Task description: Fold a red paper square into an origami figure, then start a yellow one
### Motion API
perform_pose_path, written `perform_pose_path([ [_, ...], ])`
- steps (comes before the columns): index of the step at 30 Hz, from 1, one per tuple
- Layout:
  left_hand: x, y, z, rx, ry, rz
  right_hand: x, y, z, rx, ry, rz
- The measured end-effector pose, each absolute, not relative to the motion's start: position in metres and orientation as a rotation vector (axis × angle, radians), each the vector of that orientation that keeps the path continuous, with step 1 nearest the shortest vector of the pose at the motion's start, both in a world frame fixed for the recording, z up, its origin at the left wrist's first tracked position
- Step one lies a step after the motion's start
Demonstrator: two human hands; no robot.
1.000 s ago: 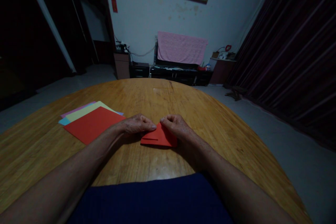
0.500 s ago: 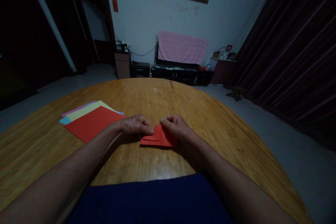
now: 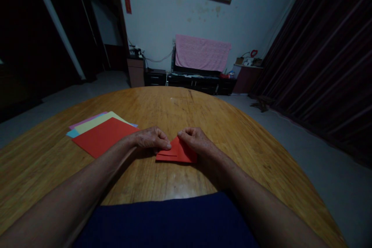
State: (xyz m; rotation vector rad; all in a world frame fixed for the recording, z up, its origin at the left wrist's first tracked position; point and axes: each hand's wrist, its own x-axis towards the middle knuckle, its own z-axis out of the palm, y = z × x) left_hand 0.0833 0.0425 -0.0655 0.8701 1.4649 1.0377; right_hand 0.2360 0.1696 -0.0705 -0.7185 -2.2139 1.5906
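A folded piece of red paper (image 3: 186, 154) lies in front of me, with a pointed top, a straight lower edge and a folded flap on its left part. My left hand (image 3: 154, 138) is closed on its left side, the thumb pressing on the flap. My right hand (image 3: 194, 138) pinches the paper near its upper point, fingers curled and thumb on top. The fingers beneath the paper are partly hidden. To the left, partly behind my left wrist, rests a flat red sheet (image 3: 101, 137) on top of sheets in other colours.
The round wooden table (image 3: 162, 104) fills the near space. Under the red sheet, a yellow sheet (image 3: 95, 123) and blue and pink ones stick out. Beyond the table stand a low black cabinet (image 3: 186, 81) and a screen-like object under a pink cloth (image 3: 202, 52).
Almost nothing differs. Both hands keep their hold on the folded red paper, and the whole view has shifted very slightly.
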Motion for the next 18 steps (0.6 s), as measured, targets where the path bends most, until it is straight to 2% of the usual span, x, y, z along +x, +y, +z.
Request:
perform_pose_path([
  [18,0.0858,0.0436,-0.0615,0.877,1.521,0.994,0.2359,0.1713,-0.0673,-0.751,-2.259,1.561],
])
